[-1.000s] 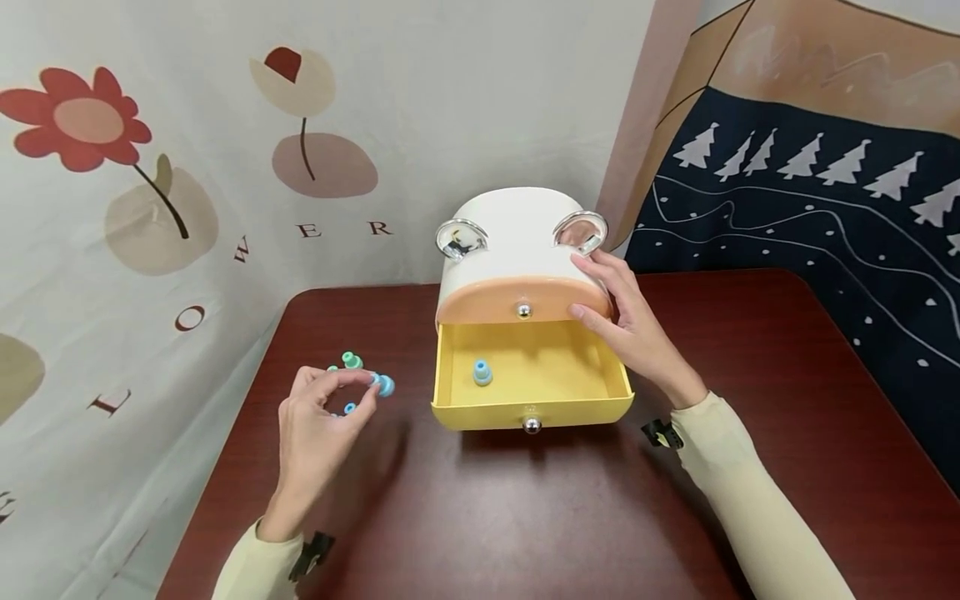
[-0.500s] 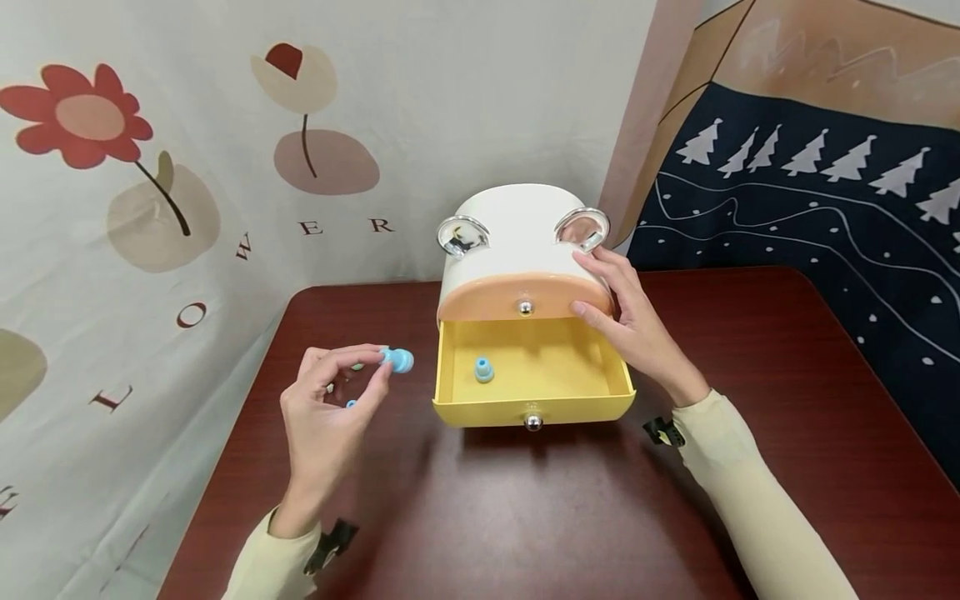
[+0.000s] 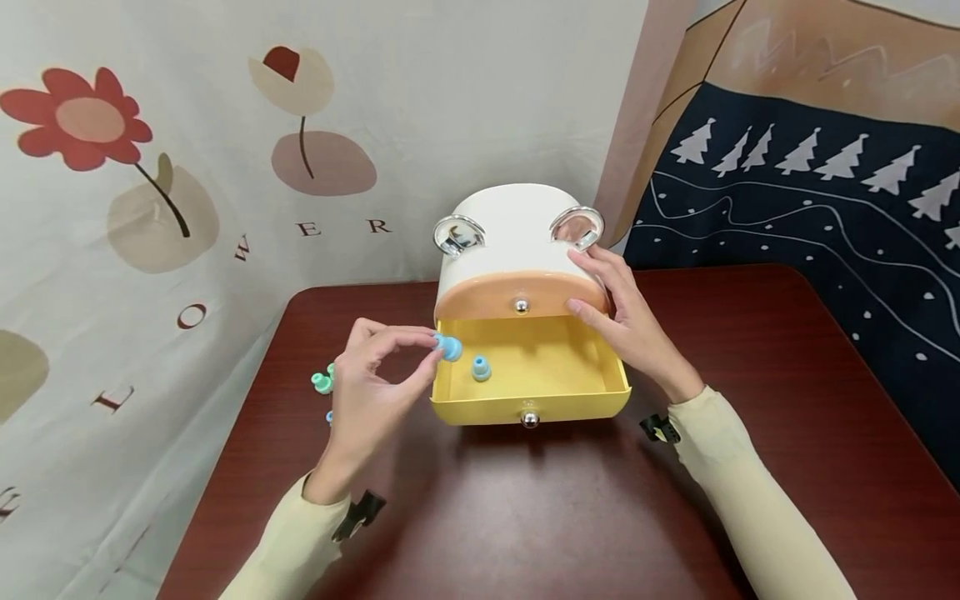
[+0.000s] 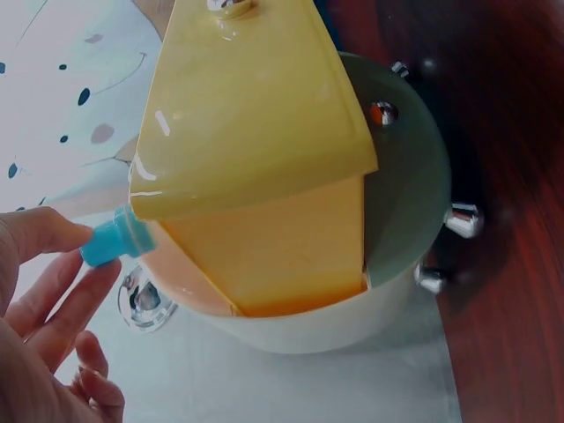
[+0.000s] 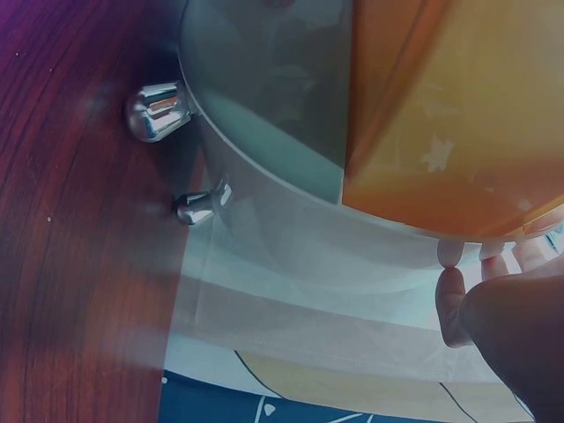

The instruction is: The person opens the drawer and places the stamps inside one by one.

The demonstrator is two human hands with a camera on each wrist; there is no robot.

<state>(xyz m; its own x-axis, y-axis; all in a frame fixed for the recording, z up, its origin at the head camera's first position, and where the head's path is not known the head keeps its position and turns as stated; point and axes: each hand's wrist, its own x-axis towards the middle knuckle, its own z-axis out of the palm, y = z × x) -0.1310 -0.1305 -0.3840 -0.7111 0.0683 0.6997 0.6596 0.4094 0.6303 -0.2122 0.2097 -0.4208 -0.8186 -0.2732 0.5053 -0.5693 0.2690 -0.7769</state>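
My left hand (image 3: 378,387) pinches a small light-blue stepped plug (image 3: 449,347) between thumb and fingertips, over the left edge of the pulled-out yellow drawer (image 3: 528,410). In the left wrist view this blue plug (image 4: 117,238) shows in front of the drawer's corner. Another blue plug (image 3: 481,368), with a hole in its top, stands inside the drawer. My right hand (image 3: 637,325) rests against the right side of the white mini cabinet (image 3: 517,221). Its thumb touches the peach upper drawer (image 3: 480,298), and its fingers lie on the white shell below the right silver ear (image 3: 579,227).
Left of the cabinet, green plugs (image 3: 322,382) and a blue piece (image 3: 329,417) lie on the dark red table (image 3: 585,508), partly hidden by my left hand. A printed cloth (image 3: 420,108) hangs behind. Silver knobs (image 3: 529,419) stick out from the drawers.
My left hand has carried the pinched blue plug rightward and up from beside the loose pieces to the drawer's left edge. The right hand has stayed on the cabinet.
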